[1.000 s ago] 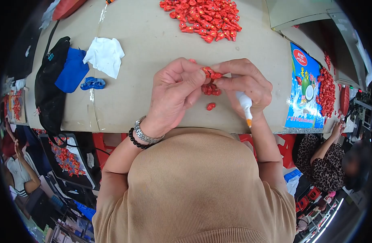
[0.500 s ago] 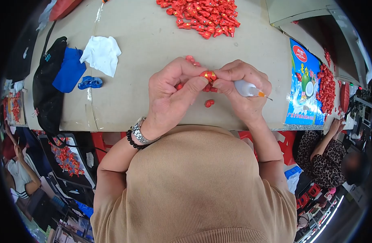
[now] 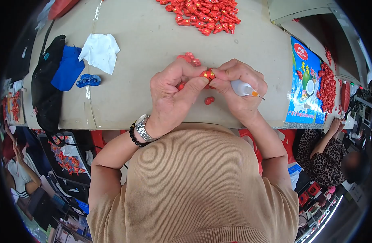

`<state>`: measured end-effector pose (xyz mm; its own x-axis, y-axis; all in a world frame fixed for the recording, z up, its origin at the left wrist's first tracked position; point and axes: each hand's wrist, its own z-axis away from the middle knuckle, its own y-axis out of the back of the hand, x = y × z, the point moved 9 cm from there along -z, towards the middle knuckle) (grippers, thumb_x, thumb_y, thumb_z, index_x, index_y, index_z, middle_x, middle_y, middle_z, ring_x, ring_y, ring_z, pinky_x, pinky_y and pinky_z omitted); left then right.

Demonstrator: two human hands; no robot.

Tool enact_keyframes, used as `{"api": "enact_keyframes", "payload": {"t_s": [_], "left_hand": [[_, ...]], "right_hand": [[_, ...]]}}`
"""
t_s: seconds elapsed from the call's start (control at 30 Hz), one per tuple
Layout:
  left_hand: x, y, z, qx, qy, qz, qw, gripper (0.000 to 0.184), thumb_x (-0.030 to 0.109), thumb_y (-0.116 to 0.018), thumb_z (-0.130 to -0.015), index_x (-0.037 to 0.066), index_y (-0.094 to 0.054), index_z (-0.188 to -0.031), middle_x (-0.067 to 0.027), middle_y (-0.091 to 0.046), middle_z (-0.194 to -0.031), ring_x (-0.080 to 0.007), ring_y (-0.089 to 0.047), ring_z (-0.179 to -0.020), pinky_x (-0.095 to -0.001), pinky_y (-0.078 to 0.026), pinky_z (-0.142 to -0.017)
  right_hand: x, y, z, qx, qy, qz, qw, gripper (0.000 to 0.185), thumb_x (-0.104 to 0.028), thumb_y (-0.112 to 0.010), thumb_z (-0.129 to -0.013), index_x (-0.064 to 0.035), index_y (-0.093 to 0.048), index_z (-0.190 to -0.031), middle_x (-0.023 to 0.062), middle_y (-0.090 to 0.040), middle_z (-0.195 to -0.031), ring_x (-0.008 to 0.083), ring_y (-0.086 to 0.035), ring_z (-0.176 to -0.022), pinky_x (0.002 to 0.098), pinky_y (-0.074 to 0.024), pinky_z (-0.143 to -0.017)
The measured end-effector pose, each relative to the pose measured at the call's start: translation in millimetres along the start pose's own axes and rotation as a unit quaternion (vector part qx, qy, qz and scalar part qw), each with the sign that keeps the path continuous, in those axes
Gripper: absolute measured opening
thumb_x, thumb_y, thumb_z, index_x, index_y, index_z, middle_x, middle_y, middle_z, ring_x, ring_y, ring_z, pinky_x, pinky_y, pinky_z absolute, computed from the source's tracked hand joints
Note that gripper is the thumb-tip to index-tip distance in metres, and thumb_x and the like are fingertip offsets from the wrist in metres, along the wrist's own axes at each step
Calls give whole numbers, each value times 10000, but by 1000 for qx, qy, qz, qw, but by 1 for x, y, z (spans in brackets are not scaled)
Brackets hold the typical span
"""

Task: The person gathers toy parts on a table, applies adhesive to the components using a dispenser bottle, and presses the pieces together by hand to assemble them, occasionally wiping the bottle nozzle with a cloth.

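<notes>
Between the fingertips of both hands is a small red plastic piece with gold bands (image 3: 208, 74). My left hand (image 3: 173, 91) pinches it from the left, thumb and index finger closed on it. From the right, my right hand (image 3: 242, 87) pinches the same piece. Tucked in the right palm is a white squeeze bottle (image 3: 241, 88) with an orange collar and a thin needle tip pointing right. A few red pieces (image 3: 189, 58) lie just beyond my fingers, partly hidden. One small red part (image 3: 209, 100) rests on the table below my hands.
A heap of red pieces (image 3: 206, 14) lies at the far side of the table (image 3: 137, 52). To the left are a white cloth (image 3: 100, 52), blue cloth (image 3: 68, 69) and black bag (image 3: 50, 89). Right, a blue printed sheet (image 3: 303, 89) adjoins more red pieces (image 3: 327, 87). Co-workers sit on both sides.
The held piece has turned slightly between my fingertips. My right hand and the bottle have shifted a little left, and the view has moved slightly.
</notes>
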<state>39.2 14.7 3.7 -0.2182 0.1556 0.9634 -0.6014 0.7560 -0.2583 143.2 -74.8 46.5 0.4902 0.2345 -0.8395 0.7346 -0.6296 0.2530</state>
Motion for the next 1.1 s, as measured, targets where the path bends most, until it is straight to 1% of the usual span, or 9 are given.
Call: {"api": "enact_keyframes", "payload": {"t_s": [0.17, 0.23, 0.57, 0.77, 0.8, 0.9, 0.97, 1.0, 1.1], "left_hand": [[-3, 0, -2, 4, -1, 14, 1000, 22, -26, -591, -882, -10, -582, -895, -20, -660, -790, 6, -492, -625, -154, -388, -530], [-3, -1, -3, 7, -5, 21, 1000, 25, -29, -590, -881, -12, -580, -896, -25, -664, -800, 2, -510, -644, -153, -398, -543], [0, -4, -11, -21, -8, 0, 1000, 24, -36, -567, -891, -36, -574, -914, -68, -671, -847, -60, -611, -743, -196, -496, -625], [-1, -20, -19, -58, 56, 27, 996, 130, -33, -535, -907, -66, -555, -1031, -100, -673, -863, -106, -640, -767, -271, -562, -703], [-5, -23, -20, -48, 79, 26, 995, 224, -21, -572, -883, -56, -542, -1103, -89, -685, -851, -88, -631, -734, -238, -539, -655], [-14, -23, -19, -69, 65, -30, 995, 299, 5, -628, -844, -40, -539, -1125, -61, -695, -818, -62, -609, -670, -222, -507, -598], [-15, -17, -21, -27, 49, -22, 998, 351, 43, -677, -806, -35, -545, -1121, -35, -691, -752, -42, -581, -608, -218, -471, -555], [-9, -17, -22, -48, 49, -54, 996, 337, 52, -682, -803, -31, -556, -1104, -35, -684, -724, -42, -577, -594, -219, -468, -550], [1, 9, -21, -38, 24, -122, 992, 283, 69, -691, -795, -16, -590, -1046, -47, -668, -674, -44, -562, -565, -216, -454, -532]], "right_hand": [[4, -3, -1, 1, -15, -4, 1000, 128, 73, -732, -716, 33, -659, -814, 89, -658, -735, 165, -607, -652, 266, -481, -580], [0, 0, -3, 30, 25, 23, 999, 232, 65, -776, -622, -30, -618, -763, 66, -641, -672, 163, -622, -572, 251, -480, -493], [2, 4, -6, 33, 10, 41, 999, 215, 60, -771, -622, -30, -625, -751, 62, -638, -664, 162, -620, -563, 256, -482, -490], [14, 25, -2, 48, -113, 24, 992, 121, 32, -745, -680, -4, -657, -756, 69, -645, -682, 130, -621, -587, 248, -483, -529], [21, 30, 2, 59, -166, 11, 984, 93, 35, -721, -707, -3, -660, -766, 61, -649, -691, 115, -616, -597, 246, -480, -539], [39, 47, 21, 140, -290, -76, 944, 63, 41, -662, -764, -20, -654, -780, 30, -642, -707, 79, -577, -592, 228, -446, -527], [55, 75, 26, 191, -280, -85, 937, 60, 17, -644, -790, -35, -614, -794, 50, -616, -715, 82, -526, -535, 198, -363, -450], [64, 92, 28, 211, -284, -68, 933, 57, -40, -667, -801, -55, -613, -790, 43, -610, -703, 68, -501, -515, 190, -339, -432], [88, 160, 35, 273, -300, 58, 912, 101, -119, -705, -816, -39, -642, -823, 39, -623, -677, 63, -499, -490, 184, -346, -429]]}}
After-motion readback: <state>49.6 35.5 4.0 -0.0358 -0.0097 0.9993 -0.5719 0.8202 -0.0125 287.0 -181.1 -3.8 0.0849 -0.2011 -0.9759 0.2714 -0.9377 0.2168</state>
